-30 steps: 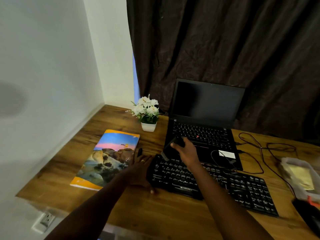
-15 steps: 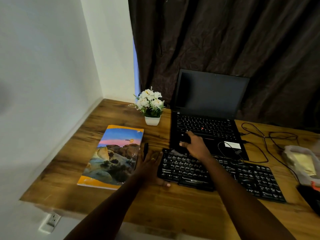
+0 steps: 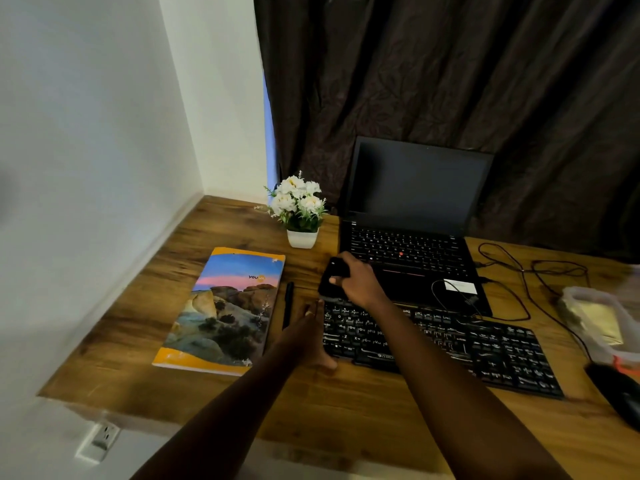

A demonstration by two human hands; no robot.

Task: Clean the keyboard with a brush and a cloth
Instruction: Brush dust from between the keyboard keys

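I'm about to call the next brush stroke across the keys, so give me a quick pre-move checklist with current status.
1. Brush gripped: ok, the right hand grips the brush.
2. Brush in position: ok, it is at the far-left corner of the keyboard.
3. Keyboard steadied: ok, the left hand rests against its left edge.
4. Keys clear of the cable: cannot tell, it runs close to the back edge.
5. Cloth ready: cannot tell, none plainly visible.
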